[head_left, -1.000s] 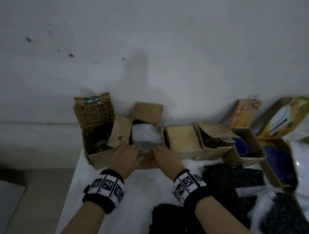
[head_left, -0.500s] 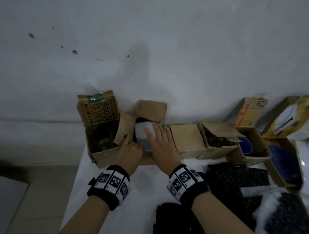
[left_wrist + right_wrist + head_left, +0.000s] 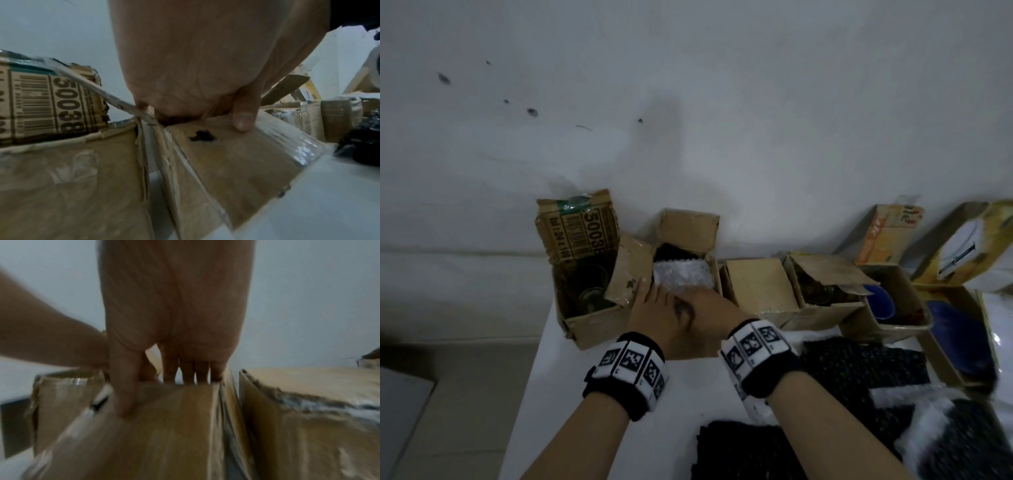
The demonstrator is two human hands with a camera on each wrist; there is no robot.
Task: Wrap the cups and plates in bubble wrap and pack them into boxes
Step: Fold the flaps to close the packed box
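Note:
A white bubble-wrapped item sits inside an open cardboard box at the back of the white table. Both hands are at the box's near side. My left hand curls its fingers over the top edge of the near flap, with the thumb pressed on the flap's outer face. Beside it, my right hand holds the same flap, thumb outside and fingers hooked over the edge. The box's left flap stands up next to my left hand.
Left of this box stands an open box with a glass cup. To the right come a closed box, a box with a blue cup and one with a blue plate. Black bubble wrap sheets lie at the front right.
My right hand lay flat on the bubble-wrapped item half a second ago and has drawn back to the near flap. My left hand has stayed at the box's near edge.

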